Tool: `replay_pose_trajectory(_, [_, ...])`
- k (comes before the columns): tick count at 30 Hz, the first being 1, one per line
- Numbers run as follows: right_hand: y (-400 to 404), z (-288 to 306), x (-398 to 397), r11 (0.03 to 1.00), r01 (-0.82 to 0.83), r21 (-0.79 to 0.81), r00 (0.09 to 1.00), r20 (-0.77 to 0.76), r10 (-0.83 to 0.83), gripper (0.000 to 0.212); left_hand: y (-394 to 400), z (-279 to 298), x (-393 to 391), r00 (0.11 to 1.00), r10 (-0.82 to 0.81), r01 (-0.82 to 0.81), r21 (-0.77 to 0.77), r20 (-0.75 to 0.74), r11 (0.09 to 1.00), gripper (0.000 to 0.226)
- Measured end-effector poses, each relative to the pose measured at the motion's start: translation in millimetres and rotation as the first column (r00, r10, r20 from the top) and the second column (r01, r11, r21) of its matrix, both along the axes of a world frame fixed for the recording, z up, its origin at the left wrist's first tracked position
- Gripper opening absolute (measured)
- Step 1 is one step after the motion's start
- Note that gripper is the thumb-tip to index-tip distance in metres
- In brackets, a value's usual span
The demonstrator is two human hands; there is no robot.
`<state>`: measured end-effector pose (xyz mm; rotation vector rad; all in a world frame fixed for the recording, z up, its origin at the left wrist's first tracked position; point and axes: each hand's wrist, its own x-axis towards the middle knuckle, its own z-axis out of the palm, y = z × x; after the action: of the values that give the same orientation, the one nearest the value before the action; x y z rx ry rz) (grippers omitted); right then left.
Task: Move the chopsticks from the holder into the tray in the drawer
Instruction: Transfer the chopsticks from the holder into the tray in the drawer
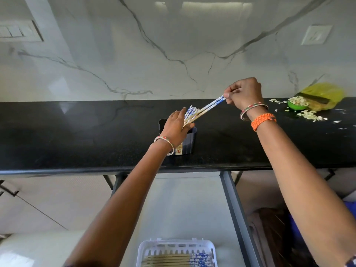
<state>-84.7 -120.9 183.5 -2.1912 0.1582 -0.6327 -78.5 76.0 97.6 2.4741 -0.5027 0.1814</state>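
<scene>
The right hand (244, 93) pinches the blue-patterned top ends of two chopsticks (209, 106), which slant down and to the left into the dark holder (187, 140) on the black counter (77, 135). The left hand (176, 126) rests on the holder's top with fingers fairly straight, lying against the other chopsticks (190, 112) fanned out inside it. Below the counter, in the open drawer (192, 205), a white tray (176, 251) already holds several chopsticks laid flat. At the far right of the counter a green bowl (296, 105) sits beside a yellow bag (323, 95)
</scene>
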Motion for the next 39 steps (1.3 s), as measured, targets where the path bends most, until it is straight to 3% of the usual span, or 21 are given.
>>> replay_pose_trajectory(3, [-11.6, -1.8, -20.9, 0.989, -0.012, 0.149, 0.999, 0.032, 0.008, 0.003, -2.5, 0.7, -8.9, 0.996, 0.004, -0.014, 0.124, 0.084, 0.992, 0.056])
replay_pose_trajectory(7, [-21.4, -33.5, -43.0, 0.940, -0.016, 0.342, 0.996, -0.081, 0.047, 0.019, 7.5, -8.5, -27.0, 0.985, -0.059, 0.019, 0.240, 0.162, 0.971, 0.030])
replay_pose_trajectory(8, [-21.2, -47.2, -48.5, 0.945, -0.015, 0.327, 0.993, -0.104, 0.052, 0.018, 11.2, -14.3, -33.6, 0.980, -0.081, 0.028, 0.278, 0.180, 0.960, 0.025])
replay_pose_trajectory(10, [-17.3, -78.9, -59.4, 0.999, -0.002, 0.049, 0.990, -0.139, 0.009, 0.005, 19.1, -30.2, -47.3, 0.969, -0.116, 0.029, 0.364, 0.217, 0.931, 0.024])
replay_pose_trajectory(11, [-11.0, -97.0, -68.0, 0.987, 0.005, -0.160, 0.990, -0.140, -0.028, 0.012, 22.8, -40.4, -55.6, 0.966, -0.133, 0.035, 0.397, 0.221, 0.917, 0.024])
replay_pose_trajectory(13, [9.0, -131.7, -86.7, 0.853, -0.104, -0.511, 0.988, -0.152, 0.030, 0.033, 28.4, -57.6, -73.6, 0.968, -0.159, 0.066, 0.414, 0.195, 0.908, 0.023])
replay_pose_trajectory(14, [22.0, -147.9, -98.3, 0.771, -0.214, -0.600, 0.974, -0.188, 0.124, 0.038, 30.5, -66.9, -83.6, 0.971, -0.168, 0.086, 0.409, 0.169, 0.908, 0.022])
replay_pose_trajectory(16, [48.8, -181.5, -123.4, 0.650, -0.463, -0.603, 0.886, -0.323, 0.331, 0.044, 37.7, -92.5, -105.0, 0.978, -0.186, 0.130, 0.413, 0.097, 0.902, 0.022])
replay_pose_trajectory(18, [64.4, -217.7, -146.3, 0.607, -0.594, -0.528, 0.803, -0.422, 0.420, 0.057, 51.7, -126.6, -126.1, 0.989, -0.150, 0.131, 0.453, 0.005, 0.882, 0.026])
replay_pose_trajectory(20, [69.8, -254.6, -168.1, 0.593, -0.650, -0.475, 0.755, -0.486, 0.440, 0.069, 75.6, -164.7, -150.2, 0.992, 0.021, 0.048, 0.513, -0.127, 0.857, 0.046])
replay_pose_trajectory(23, [69.7, -305.6, -198.3, 0.558, -0.738, -0.379, 0.657, -0.594, 0.464, 0.074, 114.2, -214.3, -184.1, 0.893, 0.288, -0.044, 0.569, -0.346, 0.821, 0.065])
replay_pose_trajectory(26, [70.1, -344.2, -212.2, 0.561, -0.758, -0.333, 0.616, -0.647, 0.449, 0.070, 135.4, -249.5, -208.2, 0.736, 0.402, -0.117, 0.482, -0.544, 0.868, 0.058])
replay_pose_trajectory(28, [77.8, -357.4, -215.8, 0.621, -0.731, -0.283, 0.605, -0.691, 0.397, 0.055, 139.9, -265.5, -218.0, 0.670, 0.415, -0.203, 0.385, -0.616, 0.900, 0.049])
replay_pose_trajectory(32, [92.5, -376.5, -217.0, 0.649, -0.693, -0.314, 0.633, -0.696, 0.339, 0.045, 137.2, -277.5, -227.0, 0.634, 0.437, -0.390, 0.223, -0.638, 0.893, 0.034])
replay_pose_trajectory(35, [98.2, -380.4, -214.5, 0.597, -0.748, -0.290, 0.561, -0.757, 0.335, 0.048, 135.7, -280.5, -231.0, 0.622, 0.425, -0.395, 0.205, -0.657, 0.896, 0.034])
replay_pose_trajectory(39, [100.6, -386.5, -215.7, 0.519, -0.725, -0.452, 0.664, -0.658, 0.354, 0.062, 136.0, -283.9, -234.0, 0.621, 0.424, -0.382, 0.218, -0.659, 0.898, 0.034])
